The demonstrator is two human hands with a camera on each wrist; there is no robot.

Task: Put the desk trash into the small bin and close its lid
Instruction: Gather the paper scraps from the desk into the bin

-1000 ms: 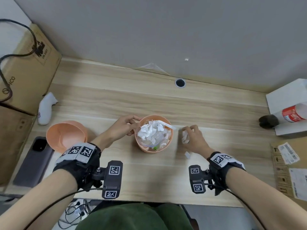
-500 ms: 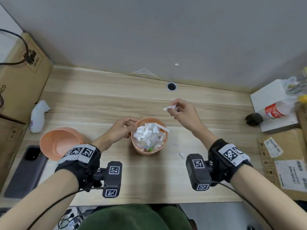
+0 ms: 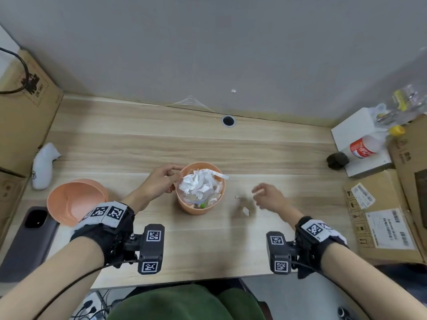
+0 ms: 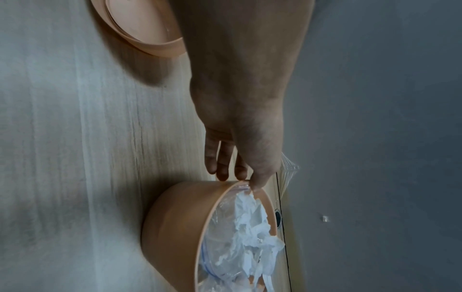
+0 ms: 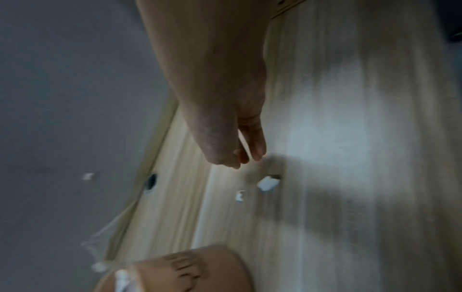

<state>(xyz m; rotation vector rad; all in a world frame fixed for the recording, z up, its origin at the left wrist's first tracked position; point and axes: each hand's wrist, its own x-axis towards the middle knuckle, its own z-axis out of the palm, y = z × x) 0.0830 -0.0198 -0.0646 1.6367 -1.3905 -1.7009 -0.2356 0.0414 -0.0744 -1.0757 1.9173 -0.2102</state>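
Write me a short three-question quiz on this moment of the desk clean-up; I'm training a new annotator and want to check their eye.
1. True or false: the lid is already on the small bin.
2. Which hand touches the bin's rim? A) left hand B) right hand C) both
3. Fill in: white paper scraps lie on the desk near the ___ hand.

Key:
1. False; the lid lies on the desk beside a phone.
2. A; its fingertips meet the rim.
3. right
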